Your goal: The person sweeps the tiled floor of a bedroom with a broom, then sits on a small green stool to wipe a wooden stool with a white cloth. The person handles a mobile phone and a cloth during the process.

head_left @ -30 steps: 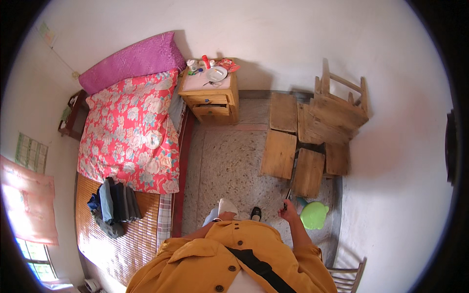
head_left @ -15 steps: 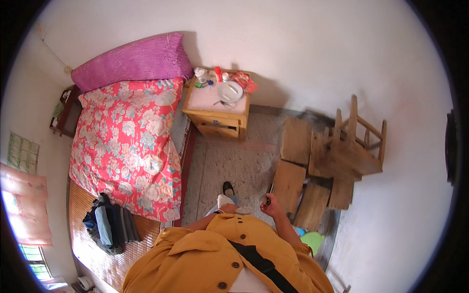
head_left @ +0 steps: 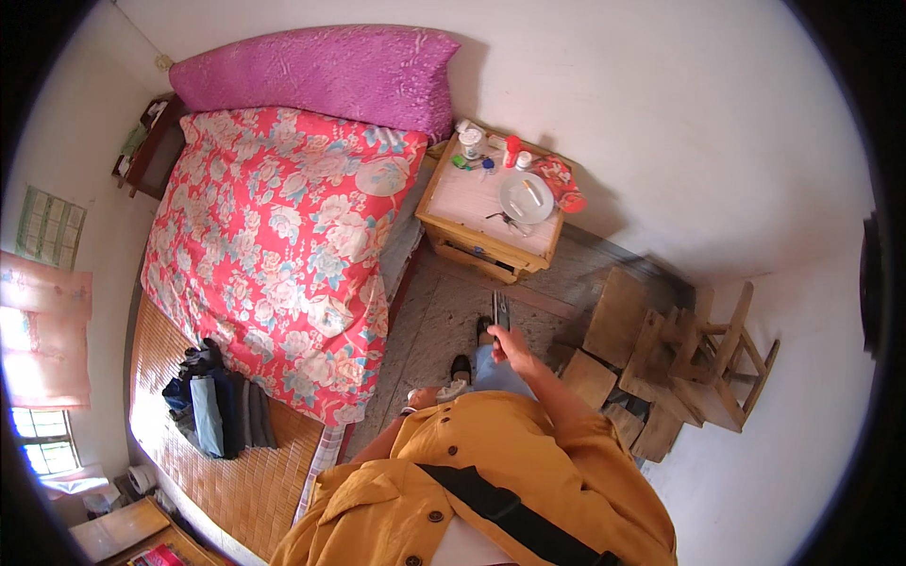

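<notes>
- Your left hand [head_left: 422,396] hangs low near the bed [head_left: 283,245]; whether it grips anything, you cannot tell.
- Your right hand [head_left: 514,344] is clamped on a dark narrow tool [head_left: 501,309], held out over the floor.
- Keep that grip firm and the tool pointed away as you near the table [head_left: 491,203].
</notes>
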`<state>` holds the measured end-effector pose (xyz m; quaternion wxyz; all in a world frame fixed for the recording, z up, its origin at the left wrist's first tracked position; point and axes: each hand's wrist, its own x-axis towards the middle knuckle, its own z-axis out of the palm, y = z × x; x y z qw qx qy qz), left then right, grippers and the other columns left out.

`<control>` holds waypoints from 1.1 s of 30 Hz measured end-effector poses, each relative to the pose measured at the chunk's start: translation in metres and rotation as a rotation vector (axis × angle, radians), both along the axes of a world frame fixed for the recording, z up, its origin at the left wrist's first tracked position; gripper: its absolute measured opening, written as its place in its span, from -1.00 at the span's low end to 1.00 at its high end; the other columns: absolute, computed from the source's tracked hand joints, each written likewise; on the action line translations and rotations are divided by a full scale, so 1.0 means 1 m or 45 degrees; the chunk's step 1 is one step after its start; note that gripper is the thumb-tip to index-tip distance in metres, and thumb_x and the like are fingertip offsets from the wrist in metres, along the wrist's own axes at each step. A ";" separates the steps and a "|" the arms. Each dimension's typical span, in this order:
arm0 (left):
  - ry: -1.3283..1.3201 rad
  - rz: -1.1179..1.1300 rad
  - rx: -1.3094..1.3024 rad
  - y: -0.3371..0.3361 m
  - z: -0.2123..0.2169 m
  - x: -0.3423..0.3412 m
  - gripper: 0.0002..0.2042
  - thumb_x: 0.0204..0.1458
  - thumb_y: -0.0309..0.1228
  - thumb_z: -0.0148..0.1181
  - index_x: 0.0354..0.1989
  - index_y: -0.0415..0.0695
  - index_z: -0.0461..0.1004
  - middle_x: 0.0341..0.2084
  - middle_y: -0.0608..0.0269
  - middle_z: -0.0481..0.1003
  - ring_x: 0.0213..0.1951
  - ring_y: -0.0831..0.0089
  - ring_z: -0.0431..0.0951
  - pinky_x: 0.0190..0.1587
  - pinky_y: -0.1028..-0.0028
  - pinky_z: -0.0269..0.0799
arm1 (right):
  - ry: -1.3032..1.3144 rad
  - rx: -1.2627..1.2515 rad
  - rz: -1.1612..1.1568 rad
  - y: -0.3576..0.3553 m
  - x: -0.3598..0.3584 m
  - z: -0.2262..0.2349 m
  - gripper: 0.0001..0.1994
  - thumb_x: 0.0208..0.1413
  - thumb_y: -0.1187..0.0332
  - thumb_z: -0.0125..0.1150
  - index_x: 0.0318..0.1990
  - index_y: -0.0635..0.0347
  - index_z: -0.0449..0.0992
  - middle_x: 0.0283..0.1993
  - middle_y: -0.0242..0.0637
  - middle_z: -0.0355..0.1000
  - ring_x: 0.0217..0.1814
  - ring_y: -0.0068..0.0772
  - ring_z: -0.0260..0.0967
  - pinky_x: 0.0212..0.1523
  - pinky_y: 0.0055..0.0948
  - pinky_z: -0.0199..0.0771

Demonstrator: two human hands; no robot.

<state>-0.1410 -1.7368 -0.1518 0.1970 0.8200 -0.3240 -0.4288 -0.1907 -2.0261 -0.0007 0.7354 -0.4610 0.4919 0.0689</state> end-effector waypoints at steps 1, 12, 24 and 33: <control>0.021 0.064 0.018 0.005 -0.002 0.006 -0.57 -0.22 -0.10 0.19 -0.10 0.08 0.49 -0.26 0.01 0.52 -0.17 0.05 0.51 -0.12 0.16 0.41 | -0.036 -0.047 0.045 -0.008 0.023 -0.001 -0.70 -0.10 0.15 0.20 -0.52 0.19 0.33 -0.70 -0.37 0.24 -0.75 -0.45 0.27 -0.77 -0.43 0.29; -0.038 0.533 0.088 0.023 -0.041 0.072 -0.50 -0.25 -0.02 0.30 -0.14 -0.04 0.47 -0.33 -0.01 0.52 -0.23 0.06 0.53 -0.23 0.20 0.44 | 0.068 -0.594 0.389 -0.103 0.232 -0.020 -0.62 -0.13 0.18 0.21 -0.62 0.36 0.28 -0.70 -0.16 0.30 -0.76 -0.35 0.24 -0.78 -0.36 0.22; 0.137 0.726 -0.009 -0.037 0.042 0.107 -0.52 -0.23 -0.06 0.32 -0.15 -0.07 0.46 -0.32 0.01 0.52 -0.24 0.10 0.54 -0.23 0.23 0.44 | 0.400 -1.218 0.927 -0.153 0.297 -0.040 -0.38 -0.07 -0.07 0.11 -0.13 0.41 0.21 -0.23 0.04 0.42 -0.21 -0.06 0.45 -0.24 -0.15 0.45; 0.181 0.602 -0.237 -0.035 0.053 0.157 -0.53 -0.22 -0.09 0.33 -0.15 -0.09 0.46 -0.31 0.03 0.52 -0.25 0.13 0.54 -0.24 0.25 0.44 | 0.540 -1.373 0.846 -0.146 0.281 -0.041 -0.49 -0.01 -0.04 0.07 -0.16 0.28 0.23 -0.27 0.02 0.46 -0.27 -0.01 0.47 -0.29 -0.16 0.45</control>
